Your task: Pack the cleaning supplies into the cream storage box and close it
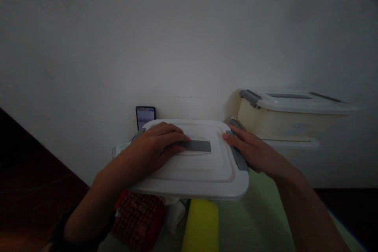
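Note:
A white plastic storage-box lid (203,181) with rounded corners spans the middle of the head view. Set into its top is a grey handle (201,145). My left hand (159,141) lies across the lid from the left, thumb and fingers closed at the handle's left end. At the right edge, my right hand (251,145) grips the grey latch (240,159), its thumb on top and its other fingers partly hidden. Whatever is directly beneath the lid cannot be seen.
A phone (145,116) leans on the wall behind the lid. At right stands a cream storage box (265,124) with a white lid, on another pale lid. A red woven basket (138,220) and a yellow object (202,224) are in front, on a green surface (248,220).

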